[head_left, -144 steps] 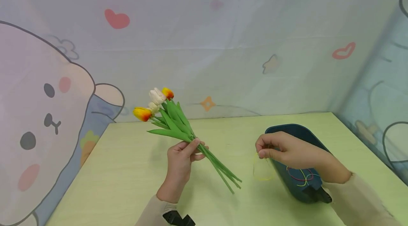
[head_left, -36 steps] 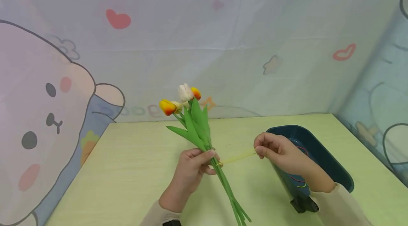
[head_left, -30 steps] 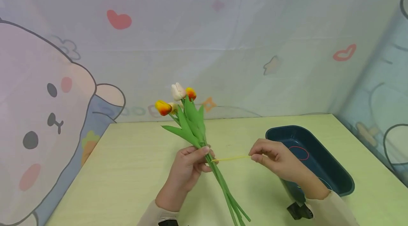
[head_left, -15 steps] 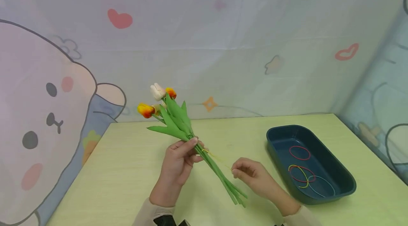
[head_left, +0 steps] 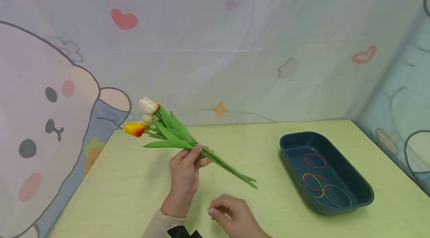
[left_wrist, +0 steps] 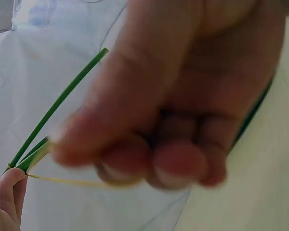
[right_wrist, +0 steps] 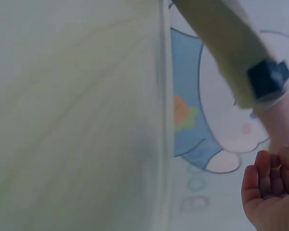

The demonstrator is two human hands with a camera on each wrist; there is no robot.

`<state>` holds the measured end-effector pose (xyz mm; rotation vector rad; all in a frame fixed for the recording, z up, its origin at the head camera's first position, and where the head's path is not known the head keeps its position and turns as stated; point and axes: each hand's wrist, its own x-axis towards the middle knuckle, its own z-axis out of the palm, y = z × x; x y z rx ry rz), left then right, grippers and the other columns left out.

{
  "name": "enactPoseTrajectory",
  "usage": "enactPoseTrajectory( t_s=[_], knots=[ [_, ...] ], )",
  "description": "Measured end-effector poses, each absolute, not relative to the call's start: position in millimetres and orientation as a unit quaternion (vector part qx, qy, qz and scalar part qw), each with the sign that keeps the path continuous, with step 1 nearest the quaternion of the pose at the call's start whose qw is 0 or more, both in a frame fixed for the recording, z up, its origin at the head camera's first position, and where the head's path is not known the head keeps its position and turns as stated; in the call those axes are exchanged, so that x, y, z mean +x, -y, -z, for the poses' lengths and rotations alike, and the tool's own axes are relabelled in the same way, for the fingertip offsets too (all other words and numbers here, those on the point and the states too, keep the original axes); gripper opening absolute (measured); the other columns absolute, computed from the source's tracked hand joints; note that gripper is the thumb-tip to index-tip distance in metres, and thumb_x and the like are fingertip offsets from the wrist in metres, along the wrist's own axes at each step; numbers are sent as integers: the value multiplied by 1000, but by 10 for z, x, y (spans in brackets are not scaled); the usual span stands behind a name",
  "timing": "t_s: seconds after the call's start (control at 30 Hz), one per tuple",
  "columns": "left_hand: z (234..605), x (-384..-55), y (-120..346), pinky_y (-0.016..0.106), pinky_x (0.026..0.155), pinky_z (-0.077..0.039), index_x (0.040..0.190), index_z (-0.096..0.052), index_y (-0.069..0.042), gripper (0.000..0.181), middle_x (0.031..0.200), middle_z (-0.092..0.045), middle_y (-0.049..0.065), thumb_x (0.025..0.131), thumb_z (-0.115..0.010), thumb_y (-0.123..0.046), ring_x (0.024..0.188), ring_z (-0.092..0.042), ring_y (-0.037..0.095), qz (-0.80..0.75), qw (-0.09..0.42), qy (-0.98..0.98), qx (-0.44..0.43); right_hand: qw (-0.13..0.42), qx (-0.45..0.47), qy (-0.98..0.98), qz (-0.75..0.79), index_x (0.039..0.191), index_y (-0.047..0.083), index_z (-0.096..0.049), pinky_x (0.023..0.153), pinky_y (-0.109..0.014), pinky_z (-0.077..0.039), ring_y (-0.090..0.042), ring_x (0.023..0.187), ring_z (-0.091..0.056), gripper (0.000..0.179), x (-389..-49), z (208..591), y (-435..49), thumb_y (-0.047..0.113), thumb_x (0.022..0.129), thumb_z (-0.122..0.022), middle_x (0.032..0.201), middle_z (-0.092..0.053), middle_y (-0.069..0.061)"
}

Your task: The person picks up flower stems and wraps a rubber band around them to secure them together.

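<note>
In the head view my left hand (head_left: pixel 184 174) grips a bunch of artificial tulips (head_left: pixel 174 133) by the stems, thumb on top. The white and orange-yellow blooms point to the upper left, the stem ends to the lower right. A yellow rubber band (head_left: pixel 212 182) loops on the stems beside my left fingers and runs stretched down to my right hand (head_left: pixel 235 215), whose thumb and forefinger pinch it. The left wrist view shows the right hand (left_wrist: pixel 159 96) large and blurred, hiding part of the stems. In the right wrist view the right hand (right_wrist: pixel 269 192) has curled fingers.
A dark blue tray (head_left: pixel 285 156) stands at the right of the pale table (head_left: pixel 134 193). It holds red rubber bands (head_left: pixel 315 154), a yellow one and a light blue one. A printed cloth (head_left: pixel 252 62) hangs behind the table.
The right hand has come from over the tray to below the left hand, drawing the band from the stems. The tulips have swung left and now lie flatter; the tray is uncovered.
</note>
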<state>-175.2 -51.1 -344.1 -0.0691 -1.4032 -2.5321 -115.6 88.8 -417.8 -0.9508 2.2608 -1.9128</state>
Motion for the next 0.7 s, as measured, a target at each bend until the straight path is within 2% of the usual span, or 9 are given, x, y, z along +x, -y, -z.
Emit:
enactPoseTrajectory(
  t_s=[0.07,0.17,0.27,0.37,0.53,0.7],
  knots=[
    [3486,-1776,519,29,60,-57,79,-65,7,14,70,-65,8,83,-64,-6,64,-67,21,853,152,498,-33,-28,-339,-731,592,91,14,-62,64,-19,-50,-2,72,-53,10,-1096,4109,-889,17,90,-53,81,-61,-6],
    [3548,-1803,525,31,59,-57,85,-61,18,27,71,-66,8,82,-65,-8,65,-67,22,829,176,529,-52,-98,-373,-740,550,91,17,-60,63,-17,-49,-1,72,-52,10,-1046,3947,-967,10,89,-54,81,-59,3],
    [3585,-1818,512,31,57,-57,86,-59,21,32,71,-67,6,81,-67,-10,66,-67,22,807,184,556,-69,-141,-393,-731,540,90,14,-58,63,-17,-47,-5,72,-51,13,-1046,3740,-1111,2,87,-56,79,-56,2],
    [3603,-1817,487,32,56,-57,84,-59,21,31,70,-67,5,80,-67,-8,64,-67,20,794,175,574,-90,-154,-393,-708,566,88,9,-56,59,-20,-46,-10,72,-49,16,-1076,3543,-1294,-7,84,-54,77,-52,-3],
    [3602,-1771,422,36,61,-57,85,-58,24,28,68,-68,1,80,-65,-2,62,-67,17,776,113,603,-142,-147,-330,-711,604,88,7,-53,54,-23,-44,-11,69,-47,15,-1181,3368,-1611,-8,86,-51,76,-48,-1],
    [3558,-1700,380,40,63,-57,86,-60,21,27,68,-67,-2,83,-63,-5,65,-67,17,761,24,620,-193,-167,-269,-739,594,89,1,-54,58,-21,-45,-9,71,-50,5,-1323,3348,-1844,-3,89,-50,77,-51,0]
  ],
)
